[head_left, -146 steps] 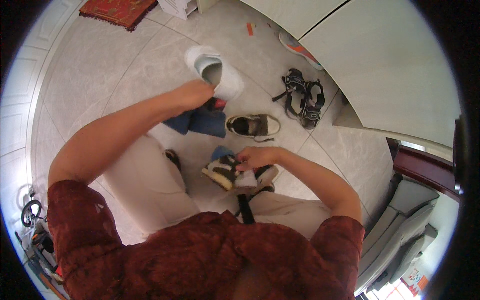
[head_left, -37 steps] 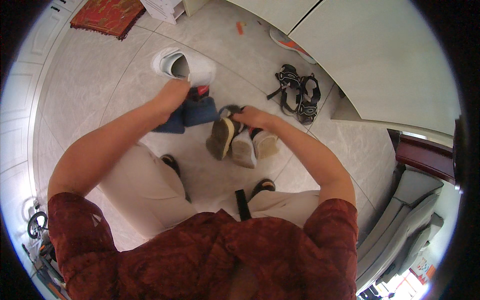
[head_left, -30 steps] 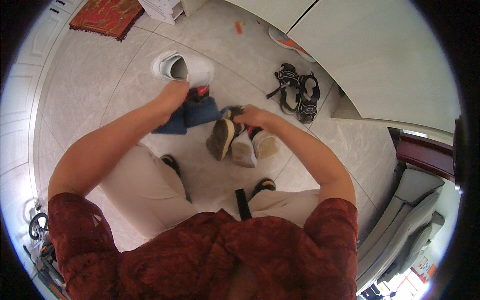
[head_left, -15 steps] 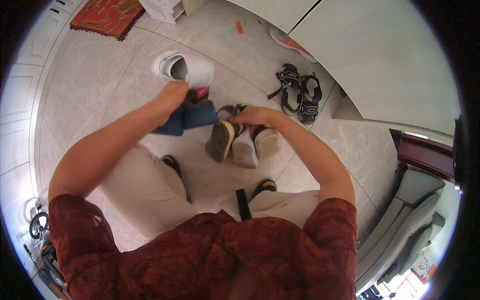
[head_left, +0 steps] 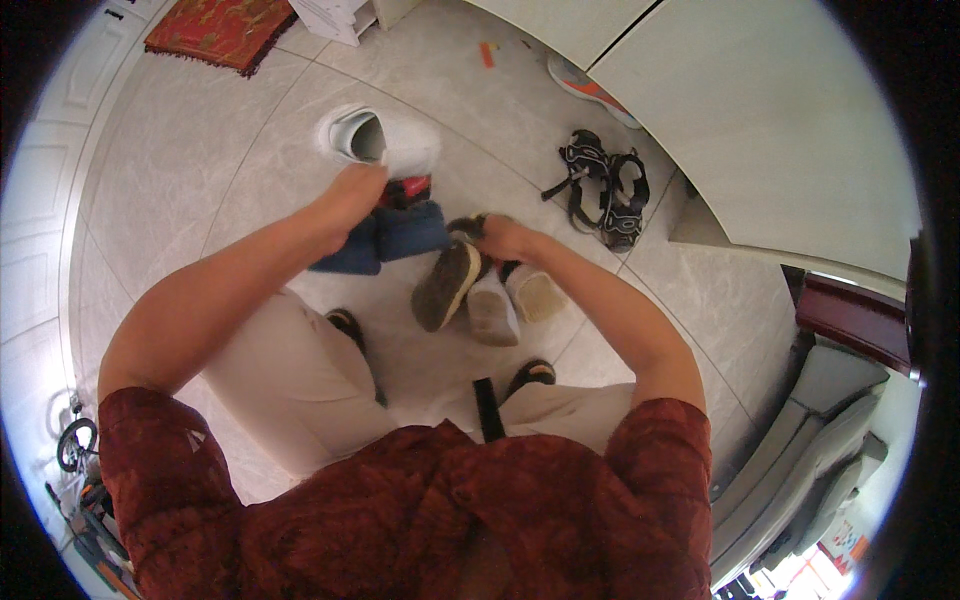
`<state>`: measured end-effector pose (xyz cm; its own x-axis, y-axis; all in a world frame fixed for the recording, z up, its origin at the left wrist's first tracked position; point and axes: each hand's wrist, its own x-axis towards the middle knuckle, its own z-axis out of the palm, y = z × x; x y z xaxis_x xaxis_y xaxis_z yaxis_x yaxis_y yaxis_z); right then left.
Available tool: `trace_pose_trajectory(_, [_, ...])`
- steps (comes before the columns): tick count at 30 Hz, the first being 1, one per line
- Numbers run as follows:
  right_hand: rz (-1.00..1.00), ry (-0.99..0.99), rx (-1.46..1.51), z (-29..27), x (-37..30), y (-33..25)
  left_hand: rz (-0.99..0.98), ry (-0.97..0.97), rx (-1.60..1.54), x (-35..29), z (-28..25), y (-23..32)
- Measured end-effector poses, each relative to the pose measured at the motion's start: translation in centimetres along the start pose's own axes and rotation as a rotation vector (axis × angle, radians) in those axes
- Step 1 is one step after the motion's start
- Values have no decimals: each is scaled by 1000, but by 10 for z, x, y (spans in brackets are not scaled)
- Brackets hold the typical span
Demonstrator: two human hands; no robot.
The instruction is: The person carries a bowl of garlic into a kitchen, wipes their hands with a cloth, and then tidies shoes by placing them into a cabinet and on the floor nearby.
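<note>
My left hand [head_left: 356, 195] is closed at the near edge of a blurred white shoe [head_left: 408, 145]; its fingertips are hidden behind the hand. Beside and below that hand lie a red and black item [head_left: 407, 190] and a pair of dark blue shoes [head_left: 412, 230]. My right hand [head_left: 500, 238], fingers bent, grips a dark shoe with a worn sole [head_left: 447, 285] by its far end. To the right of this shoe, a white-soled shoe [head_left: 493, 310] and a tan-soled shoe [head_left: 535, 292] lean close together, soles toward me.
Black strappy sandals [head_left: 605, 190] lie on the tiled floor to the right. A grey and orange shoe [head_left: 592, 92] sits under the pale cabinet [head_left: 780, 120]. A red patterned mat [head_left: 220, 32] is at the far left. My sandalled feet [head_left: 530, 374] are nearby.
My right hand has moved slightly left and nearer to me, toward the dark shoe. The left hand and white shoe have shifted a little to the right. The view has shifted slightly.
</note>
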<state>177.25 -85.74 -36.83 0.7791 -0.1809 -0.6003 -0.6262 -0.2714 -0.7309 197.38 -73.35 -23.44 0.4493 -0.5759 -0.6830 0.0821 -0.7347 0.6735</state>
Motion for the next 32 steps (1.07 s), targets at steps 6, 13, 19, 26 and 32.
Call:
trace_pose_trajectory(6, [139, 13, -62, -12, -12, 1, -81, -65, -17, 4, 1, 4])
trace_pose_trajectory(13, [52, 176, 110, -35, -54, -2, -117, 9, -104, 2, -1, 8])
trace_pose_trajectory(19, [240, 195, 262, -63, -90, -2, -267, 176, -77, -2, 5, 6])
trace_pose_trajectory(26, [193, 412, 224, -107, -115, -24, -254, 262, -32, -4, 20, -7])
trace_pose_trajectory(32, [236, 591, 135, -124, -145, -81, -194, 429, -238, -76, 10, 24])
